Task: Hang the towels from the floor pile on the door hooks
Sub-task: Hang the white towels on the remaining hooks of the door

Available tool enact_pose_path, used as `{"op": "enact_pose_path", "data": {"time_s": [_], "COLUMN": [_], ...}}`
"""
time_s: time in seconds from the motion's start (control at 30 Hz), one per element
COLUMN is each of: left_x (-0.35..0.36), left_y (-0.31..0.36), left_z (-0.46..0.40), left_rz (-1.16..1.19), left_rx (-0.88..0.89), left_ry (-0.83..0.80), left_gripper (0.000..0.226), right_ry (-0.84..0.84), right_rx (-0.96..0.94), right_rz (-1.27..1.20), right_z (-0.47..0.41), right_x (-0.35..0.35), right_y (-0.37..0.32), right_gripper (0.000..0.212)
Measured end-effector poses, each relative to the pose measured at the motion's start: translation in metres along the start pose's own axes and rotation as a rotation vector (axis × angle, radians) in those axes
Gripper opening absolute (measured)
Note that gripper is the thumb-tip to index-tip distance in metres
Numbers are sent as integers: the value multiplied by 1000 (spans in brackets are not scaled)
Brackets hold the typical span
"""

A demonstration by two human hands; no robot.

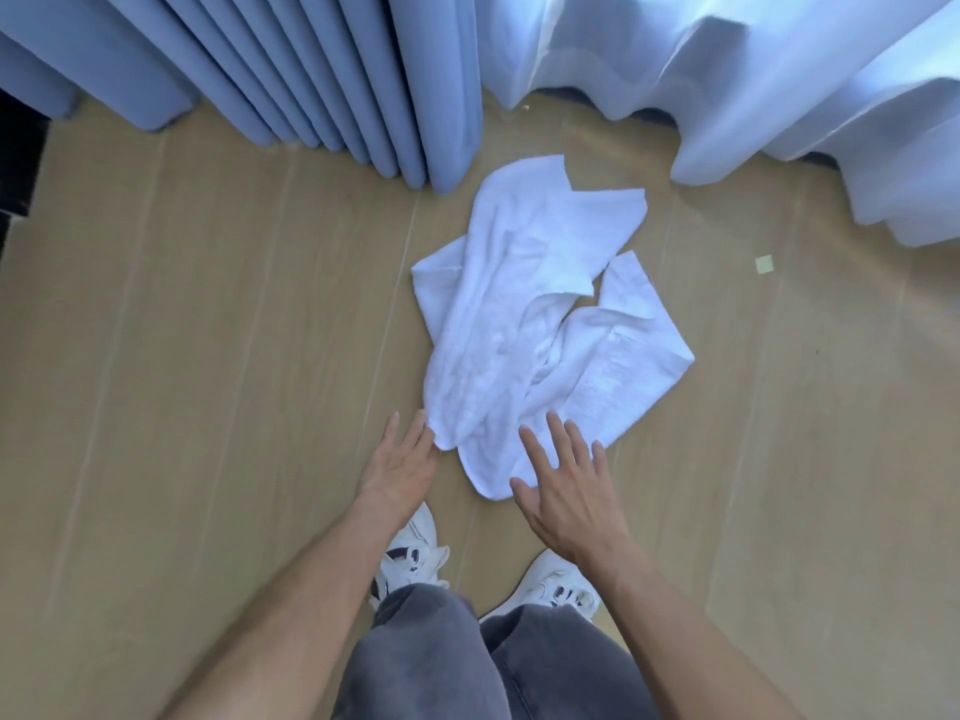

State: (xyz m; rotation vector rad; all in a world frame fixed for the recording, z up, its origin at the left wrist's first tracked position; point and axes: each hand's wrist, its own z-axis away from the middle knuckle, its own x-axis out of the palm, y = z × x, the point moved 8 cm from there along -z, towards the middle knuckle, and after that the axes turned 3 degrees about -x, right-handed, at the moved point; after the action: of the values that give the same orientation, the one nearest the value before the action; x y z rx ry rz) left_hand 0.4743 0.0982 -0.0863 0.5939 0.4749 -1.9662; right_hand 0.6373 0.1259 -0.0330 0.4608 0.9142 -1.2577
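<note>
Grip: neither hand had closed on anything at the moment of inspection. The left hand was spread flat, its fingertips touching or just short of the near left corner of the crumpled pile of white terry towels; contact could not be confirmed. The right hand hovered with straight, splayed fingers over the near edge of the same pile, holding nothing.

The pile lay on the pale wood-plank floor, just beyond the person's white trainers and near the foot of the pleated blue curtain, with the sheer white curtain to the pile's far right. A small pale green square scrap lay on the floor well to the right of the pile. No door or hooks were in view.

Assessment: the step in hand appeared to be the first pickup, with no towel yet lifted.

Recommendations:
- Separate one towel. The layers overlapped, and how many towels made up the pile could not be told; a grab at the middle risked lifting several.
- Pinch the exposed corner beside the left hand, then find the neighbouring corner along the same hem with the right.
- Lift straight up and let the cloth fall open, clear of the pile, so that it does not drag the rest.
- Keep hold of a hem, which is likely to sit more securely on a hook than a bunched fold.
</note>
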Motion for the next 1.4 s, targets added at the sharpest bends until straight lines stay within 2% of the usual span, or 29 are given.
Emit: {"op": "enact_pose_path", "data": {"time_s": [0.17, 0.4, 0.53, 0.6, 0.7, 0.73, 0.77, 0.83, 0.87, 0.97, 1.03, 1.1, 1.2, 1.3, 1.4], "left_x": [3, 54, 60, 53, 7, -17, -46, -105, -136, -235, -291, -361, -435, -474, -500], "left_y": [14, 31, 29, 28, 28, 30, 26, 15, 12, -13, -35, -63, -99, -137, -174], "left_z": [-6, -70, -79, -70, -32, -13, 11, 61, 84, 172, 227, 297, 383, 451, 517], "left_rz": [-26, -144, -96, -84, 13, 40, 112, 235, 264, 315, 382, 438, 566, 649, 739], "left_rx": [54, -26, -50, 15, 66, 118, 142, 179, 200, 248, 258, 225, 144, 12, -105], "left_ry": [-56, -14, 70, 87, 321, 459, 558, 635, 677, 718, 676, 716, 746, 677, 694], "left_gripper": [31, 43, 46, 45, 30, 20, 21, 43, 46, 33, 41, 32, 37, 29, 27], "right_ry": [67, 98, 40, 7, -15, -12, -9, 23, 59, 132, 196, 269, 269, 250, 251], "right_rx": [-12, -21, -4, -10, -20, -13, -12, -19, -26, -49, -37, -67, -170, -239, -357], "right_rz": [3, -9, -12, -4, 12, 5, -7, -22, -2, -24, -52, -57, -119, -223, -287], "right_z": [-5, -45, -38, -26, 1, 13, 27, 53, 63, 99, 122, 149, 187, 212, 231], "right_x": [-24, 34, 60, 60, 38, 23, 5, -45, -67, -175, -257, -347, -454, -534, -595], "right_y": [-2, 9, 9, 8, 3, -1, -6, -21, -28, -58, -75, -97, -140, -176, -219], "right_gripper": [55, 55, 55, 55, 54, 53, 53, 52, 52, 73, 79, 70, 35, 27, 20]}}
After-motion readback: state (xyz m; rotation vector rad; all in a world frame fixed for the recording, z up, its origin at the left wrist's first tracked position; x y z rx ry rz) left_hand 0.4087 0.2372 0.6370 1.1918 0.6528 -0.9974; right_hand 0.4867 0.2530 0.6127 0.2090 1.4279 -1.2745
